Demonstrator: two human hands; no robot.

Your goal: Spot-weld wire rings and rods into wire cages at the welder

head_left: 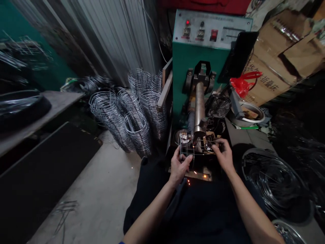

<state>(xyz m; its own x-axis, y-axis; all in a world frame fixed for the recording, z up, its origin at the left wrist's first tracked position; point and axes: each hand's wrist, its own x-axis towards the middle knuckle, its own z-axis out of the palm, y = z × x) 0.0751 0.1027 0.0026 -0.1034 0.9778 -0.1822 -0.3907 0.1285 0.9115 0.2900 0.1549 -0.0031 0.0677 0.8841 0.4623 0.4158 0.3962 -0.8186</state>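
My left hand [178,166] is closed on a small bent-wire frame [187,144], its thumb and fingers around the lower wires. The frame is directly under the thick metal cylinder [200,108] of a green spot welder [183,64]. To the right, my right hand [223,154] has its fingers pinched together at the end of a thin wire running toward the frame. Whether that wire is joined to the frame I cannot tell. Orange sparks [205,176] fly below and between my hands.
Stacks of wire rings [138,130] stand left of the machine. At right are a bowl [247,122], a cardboard box [281,61] and a large basin of wire pieces [271,179]. A table [63,98] stands at far left. A red light [187,22] glows on the panel.
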